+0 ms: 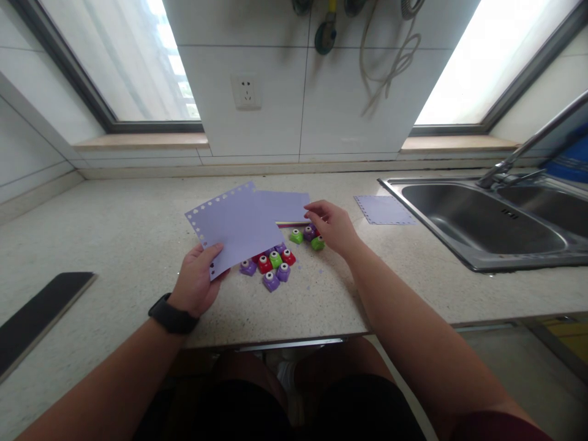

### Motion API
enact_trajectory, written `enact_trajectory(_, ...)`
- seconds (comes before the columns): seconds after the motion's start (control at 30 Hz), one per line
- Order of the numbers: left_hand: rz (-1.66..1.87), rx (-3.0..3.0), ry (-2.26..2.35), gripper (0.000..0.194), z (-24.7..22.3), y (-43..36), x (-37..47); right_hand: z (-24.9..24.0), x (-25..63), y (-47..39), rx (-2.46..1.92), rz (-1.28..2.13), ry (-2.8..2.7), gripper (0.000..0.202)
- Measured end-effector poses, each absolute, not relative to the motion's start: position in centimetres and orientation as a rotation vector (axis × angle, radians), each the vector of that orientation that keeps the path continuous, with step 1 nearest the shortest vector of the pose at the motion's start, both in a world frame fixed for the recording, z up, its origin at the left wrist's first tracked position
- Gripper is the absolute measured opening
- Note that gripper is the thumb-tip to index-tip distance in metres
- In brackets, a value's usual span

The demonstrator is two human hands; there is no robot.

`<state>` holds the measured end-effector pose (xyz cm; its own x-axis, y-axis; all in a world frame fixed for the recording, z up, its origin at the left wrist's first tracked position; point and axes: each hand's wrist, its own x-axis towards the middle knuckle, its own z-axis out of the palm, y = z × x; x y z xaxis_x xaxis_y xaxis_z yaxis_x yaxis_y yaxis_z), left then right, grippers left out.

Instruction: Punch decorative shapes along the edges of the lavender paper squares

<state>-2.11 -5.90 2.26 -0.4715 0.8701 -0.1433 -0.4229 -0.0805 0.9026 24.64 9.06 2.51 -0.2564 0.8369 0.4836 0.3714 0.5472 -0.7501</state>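
My left hand [199,278] grips a lilac paper sheet [236,229] by its lower left corner, thumb on top. Small punched shapes run along the sheet's left and upper edges. My right hand [333,223] hovers by the right end of a stack of coloured paper [287,205], its fingers curved and apart, with nothing visible in them. Between the hands lie several small craft punches in red, green and purple, among them a purple punch [271,281] nearest me. A green punch [296,236] sits just left of my right hand. The held sheet covers part of the stack and some punches.
Another lilac sheet with punched edges [384,210] lies flat beside the steel sink [482,214] on the right. A dark flat slab [41,315] rests at the counter's left. Behind stands a tiled wall with a power socket [247,92].
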Motion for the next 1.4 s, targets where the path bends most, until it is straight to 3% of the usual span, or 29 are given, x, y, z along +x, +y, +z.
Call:
enact_trajectory(0.43, 1.693, 0.594, 1.213, 0.016, 2.35, -5.93, -1.84, 2.89, 24.76, 9.24, -1.128, 0.493, -1.827, 0.028)
enact_trajectory(1.4, 1.754, 0.518, 1.217, 0.019, 2.65, -6.05, -2.12, 2.3, 25.03, 9.95, -1.164, 0.446, -1.898, 0.018)
